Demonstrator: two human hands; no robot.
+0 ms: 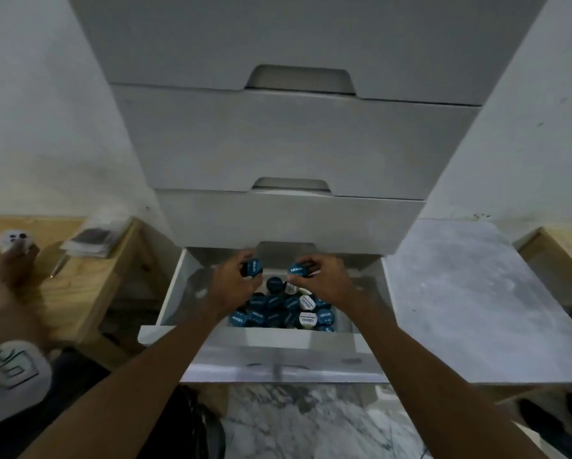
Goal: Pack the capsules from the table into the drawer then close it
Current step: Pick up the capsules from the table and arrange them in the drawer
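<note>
I have both hands over the open drawer. My left hand is closed around a blue capsule. My right hand is closed around another one. I hold them up high near the back, I think because that part still has room. The pile of blue and white capsules sits at the front, where they are easy to drop. The drawer stays pulled out so more can go in. I will shut it last.

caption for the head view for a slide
Left hand and right hand each hold a blue capsule above the open bottom drawer.
</note>
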